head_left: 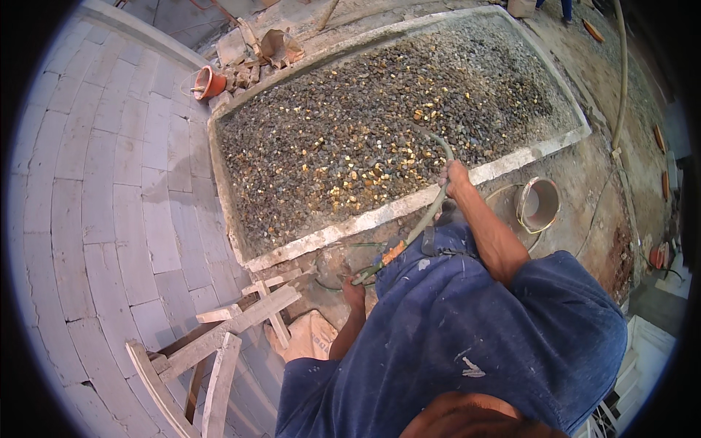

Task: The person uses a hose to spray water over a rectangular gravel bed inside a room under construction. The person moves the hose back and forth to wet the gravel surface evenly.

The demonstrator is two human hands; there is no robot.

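A green hose (426, 219) runs slantwise in front of my body, with an orange patch along its lower part. My right hand (456, 177) is closed around it at the near rim of a low concrete-edged bed. Beyond that hand the hose bends, and its far end lies over the wet gravel (328, 153). Lower and to the left, my left hand (354, 290) grips the same hose close to my hip. The gravel is dark, with lighter yellowish stones in the middle. I cannot make out water leaving the hose end.
The bed's pale rim (343, 231) crosses ahead of me. A bucket (538, 204) stands at my right; an orange bucket (209, 82) is by the far left corner. A wooden frame (226, 328) and a sack (310, 334) lie left, beside a grey block wall (102, 182).
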